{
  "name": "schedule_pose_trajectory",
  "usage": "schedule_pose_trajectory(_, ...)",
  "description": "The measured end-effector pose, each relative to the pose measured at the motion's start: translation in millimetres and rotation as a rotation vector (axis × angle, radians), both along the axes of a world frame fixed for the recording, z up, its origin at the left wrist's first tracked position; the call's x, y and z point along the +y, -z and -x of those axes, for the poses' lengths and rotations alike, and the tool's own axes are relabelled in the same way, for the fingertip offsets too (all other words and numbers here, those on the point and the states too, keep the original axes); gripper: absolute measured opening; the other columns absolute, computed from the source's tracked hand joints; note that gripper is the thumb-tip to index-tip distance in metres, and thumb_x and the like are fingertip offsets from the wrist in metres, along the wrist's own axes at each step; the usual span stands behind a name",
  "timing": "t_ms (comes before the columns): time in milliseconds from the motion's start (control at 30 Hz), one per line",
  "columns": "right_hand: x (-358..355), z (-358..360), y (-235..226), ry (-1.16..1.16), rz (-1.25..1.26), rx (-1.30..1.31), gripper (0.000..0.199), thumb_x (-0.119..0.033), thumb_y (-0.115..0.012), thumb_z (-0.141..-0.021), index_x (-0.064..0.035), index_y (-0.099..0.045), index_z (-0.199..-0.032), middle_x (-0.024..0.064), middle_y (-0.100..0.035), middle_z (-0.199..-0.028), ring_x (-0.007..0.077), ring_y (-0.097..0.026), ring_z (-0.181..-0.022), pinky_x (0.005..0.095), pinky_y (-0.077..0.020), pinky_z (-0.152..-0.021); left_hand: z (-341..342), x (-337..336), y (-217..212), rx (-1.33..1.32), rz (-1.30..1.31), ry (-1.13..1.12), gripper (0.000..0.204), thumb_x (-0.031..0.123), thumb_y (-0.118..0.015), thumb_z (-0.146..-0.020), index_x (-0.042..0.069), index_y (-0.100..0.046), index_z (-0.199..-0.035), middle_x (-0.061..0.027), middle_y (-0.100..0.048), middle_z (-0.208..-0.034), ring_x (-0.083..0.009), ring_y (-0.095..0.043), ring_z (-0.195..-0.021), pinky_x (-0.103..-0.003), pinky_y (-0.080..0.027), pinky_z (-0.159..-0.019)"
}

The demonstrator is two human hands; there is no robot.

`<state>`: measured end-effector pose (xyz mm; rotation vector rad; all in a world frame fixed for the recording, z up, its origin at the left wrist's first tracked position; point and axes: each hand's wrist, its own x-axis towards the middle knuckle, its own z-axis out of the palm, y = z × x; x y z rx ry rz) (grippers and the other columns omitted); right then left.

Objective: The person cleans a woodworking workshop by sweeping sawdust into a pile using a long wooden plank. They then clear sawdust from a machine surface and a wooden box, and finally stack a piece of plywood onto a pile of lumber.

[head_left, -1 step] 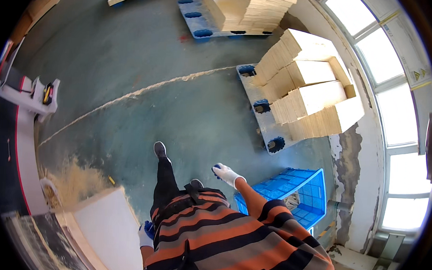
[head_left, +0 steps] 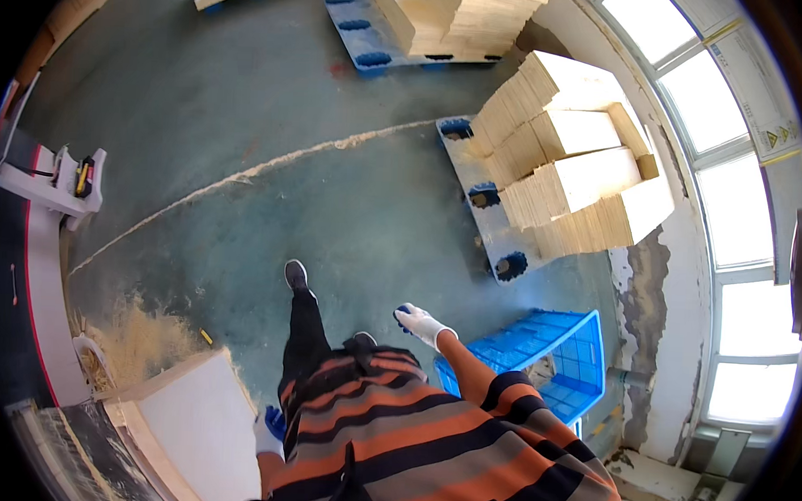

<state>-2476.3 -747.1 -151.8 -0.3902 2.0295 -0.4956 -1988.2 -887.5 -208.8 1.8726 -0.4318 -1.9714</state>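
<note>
My right hand (head_left: 413,321), in a white work glove with blue on the fingers, hangs over the floor to the left of a blue plastic crate (head_left: 569,404). Its fingers are curled in, and no object shows in them. Low beside my striped shirt, my left hand (head_left: 272,427) wears a matching glove. The shirt partly covers it, so how its fingers are set cannot be made out. It is nearest to a white-topped stack of panels (head_left: 199,412) at the lower left. Some greyish material lies inside the crate.
Stacked wooden boards (head_left: 592,183) rest on a pallet (head_left: 476,169) by the windowed wall, with another board stack (head_left: 460,20) farther off. A machine table (head_left: 46,280) stands at left, near sawdust (head_left: 138,333) and a small yellow object (head_left: 206,336) on the floor.
The whole scene has shifted very slightly to the left in view. Both hands keep nearly the same places beside my body.
</note>
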Motion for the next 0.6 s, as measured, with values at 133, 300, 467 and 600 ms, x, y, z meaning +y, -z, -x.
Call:
schedule_pose_trajectory(133,3.9,-7.9,-20.7,0.198,0.107,-0.012,0.034,-0.032,-0.049,-0.091,-0.0028,-0.055,-0.107,0.0119,-0.059,-0.087,0.02,-0.058,-0.079,0.0319,-0.0459,-0.072,53.8,-119.1,4.6,-0.043,-0.101,0.133,0.012,0.024,-0.057,-0.089,0.013,-0.055,-0.093,-0.0034,-0.058,-0.081,-0.0192,-0.059,-0.065,-0.032,-0.051,-0.056)
schedule_pose_trajectory(300,19.4,-14.2,6.3,0.331,-0.142,0.012,0.031,-0.026,-0.051,-0.089,-0.0025,-0.055,-0.109,0.0179,-0.058,-0.107,0.0262,-0.06,-0.093,0.0359,-0.0477,-0.079,145.1,-292.6,24.3,-0.015,-0.06,0.307,0.013,0.026,-0.058,-0.089,0.015,-0.055,-0.095,-0.003,-0.06,-0.081,-0.017,-0.059,-0.064,-0.033,-0.051,-0.055)
schedule_pose_trajectory(467,-87.5,-15.1,-79.0,0.623,-0.059,-0.163,0.043,-0.04,-0.048,-0.09,-0.0016,-0.057,-0.108,0.0164,-0.063,-0.103,0.0249,-0.061,-0.092,0.0352,-0.0473,-0.079,274.8,-439.4,-50.9,0.034,0.198,0.454,0.017,0.027,-0.061,-0.088,0.015,-0.057,-0.1,-0.0009,-0.062,-0.088,-0.0149,-0.059,-0.074,-0.03,-0.049,-0.065)
schedule_pose_trajectory(600,-165.7,17.0,-92.0,0.473,-0.081,0.016,0.049,-0.043,-0.044,-0.091,-0.0038,-0.053,-0.119,0.02,-0.058,-0.12,0.0319,-0.052,-0.116,0.0383,-0.0381,-0.097,364.9,-501.3,-68.7,0.121,0.266,0.552,0.02,0.028,-0.06,-0.089,0.015,-0.058,-0.105,0.0003,-0.062,-0.092,-0.0134,-0.058,-0.079,-0.03,-0.048,-0.068)
